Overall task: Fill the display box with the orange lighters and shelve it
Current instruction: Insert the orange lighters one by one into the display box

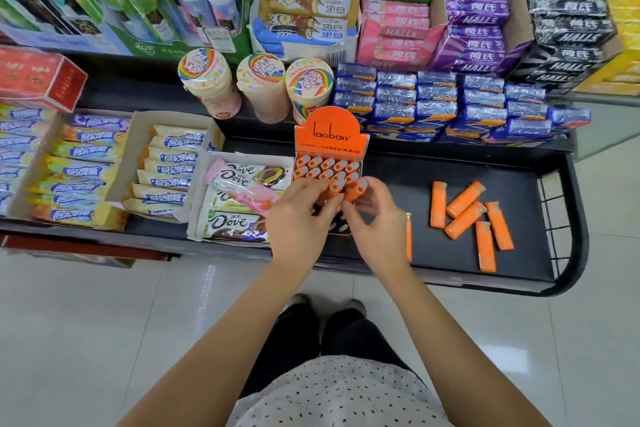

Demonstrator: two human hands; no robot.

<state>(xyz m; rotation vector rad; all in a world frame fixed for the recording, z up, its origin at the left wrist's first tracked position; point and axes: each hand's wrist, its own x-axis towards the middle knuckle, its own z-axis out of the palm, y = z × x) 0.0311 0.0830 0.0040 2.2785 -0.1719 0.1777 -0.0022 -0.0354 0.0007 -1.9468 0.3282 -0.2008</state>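
Observation:
An orange "laoban" display box [330, 135] stands on the black shelf, its back rows filled with upright orange lighters [325, 168]. Over the box's front part, my left hand [299, 215] grips one orange lighter [335, 189] by its body. Beside it my right hand [375, 218] grips another orange lighter [356, 191]. Both lighters point head-up toward the box. Several loose orange lighters [465, 215] lie flat on the shelf to the right. One more lighter [409, 236] lies partly hidden behind my right wrist. The box's front edge is covered by my hands.
A Dove chocolate box [242, 198] sits right beside the display box on the left. Rainbow candy jars [263, 87] and blue packs [440, 104] stand behind it. A wire rail [554, 218] closes the shelf's right end. Bare black shelf [391, 180] lies between box and loose lighters.

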